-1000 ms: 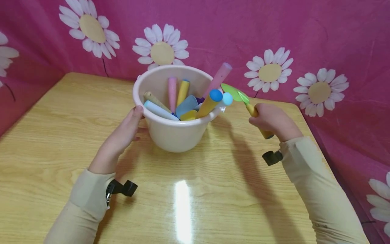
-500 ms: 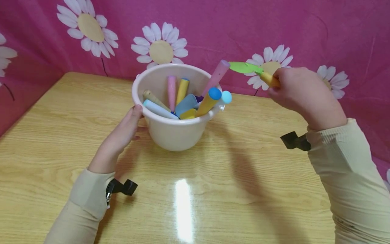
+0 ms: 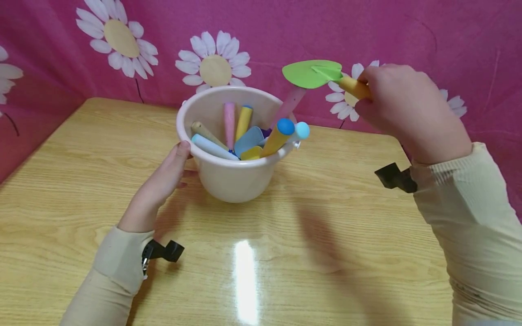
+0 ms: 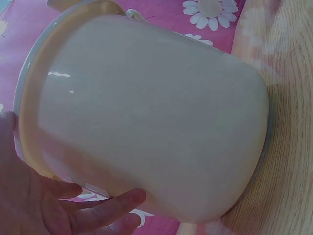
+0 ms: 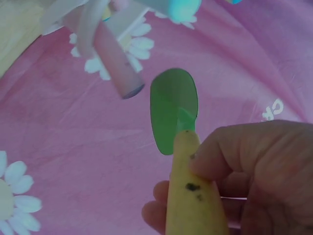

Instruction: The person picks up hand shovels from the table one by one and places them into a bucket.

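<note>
A white bucket [image 3: 238,181] stands upright on the table, full of tool handles and blades. My left hand [image 3: 159,188] rests on its left side, thumb at the rim and fingers extended along the outer wall; in the left wrist view the fingertips [image 4: 134,197] overlap the wall. Raised at the right, my right hand [image 3: 412,111] grips the yellow handle of a small garden trowel [image 3: 311,74]. The trowel's green blade points left, above the bucket's right side, and overlaps a pink handle [image 3: 290,103] in the head view. The right wrist view shows the thumb along the handle.
In the bucket lean a yellow handle with a blue end [image 3: 279,136], a light-blue-tipped handle [image 3: 302,130], a pale blue blade [image 3: 249,140] and several others. The wooden table [image 3: 195,280] meets a pink daisy-printed cloth [image 3: 285,27] behind.
My right hand has lifted the trowel from beside the bucket's right rim, up and rightward, then swung its blade left above the pink handle. The left hand and bucket stay put.
</note>
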{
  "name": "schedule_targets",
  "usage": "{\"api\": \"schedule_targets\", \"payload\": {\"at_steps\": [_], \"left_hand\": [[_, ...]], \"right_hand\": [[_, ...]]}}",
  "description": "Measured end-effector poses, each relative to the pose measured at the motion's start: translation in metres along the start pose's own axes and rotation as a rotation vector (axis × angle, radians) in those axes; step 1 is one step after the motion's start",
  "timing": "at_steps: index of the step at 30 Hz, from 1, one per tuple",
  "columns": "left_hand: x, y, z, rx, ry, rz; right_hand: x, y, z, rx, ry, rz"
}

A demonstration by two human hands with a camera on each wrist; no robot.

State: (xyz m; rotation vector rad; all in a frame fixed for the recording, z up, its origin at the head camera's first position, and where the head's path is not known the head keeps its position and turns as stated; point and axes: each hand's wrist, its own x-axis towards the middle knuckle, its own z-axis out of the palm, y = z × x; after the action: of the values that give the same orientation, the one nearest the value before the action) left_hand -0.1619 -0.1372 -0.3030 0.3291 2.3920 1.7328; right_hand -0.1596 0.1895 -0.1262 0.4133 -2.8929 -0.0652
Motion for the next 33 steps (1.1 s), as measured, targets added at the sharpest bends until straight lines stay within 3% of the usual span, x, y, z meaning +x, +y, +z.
{"api": "schedule_targets", "payload": {"at_steps": [16,23,33], "left_hand": [[-0.001,-0.001,0.000,-0.021,0.011,-0.004],[0.001,0.003,0.000,-0.035,0.014,-0.017],[0.006,0.002,0.003,-0.035,0.025,-0.039]], "right_hand": [[0.029,-0.060,-0.015,-0.153,-0.071,-0.229],[0.034,-0.095,-0.017,-0.259,-0.178,-0.273],[0.053,-0.131,-0.004,-0.393,-0.293,-0.367]]}}
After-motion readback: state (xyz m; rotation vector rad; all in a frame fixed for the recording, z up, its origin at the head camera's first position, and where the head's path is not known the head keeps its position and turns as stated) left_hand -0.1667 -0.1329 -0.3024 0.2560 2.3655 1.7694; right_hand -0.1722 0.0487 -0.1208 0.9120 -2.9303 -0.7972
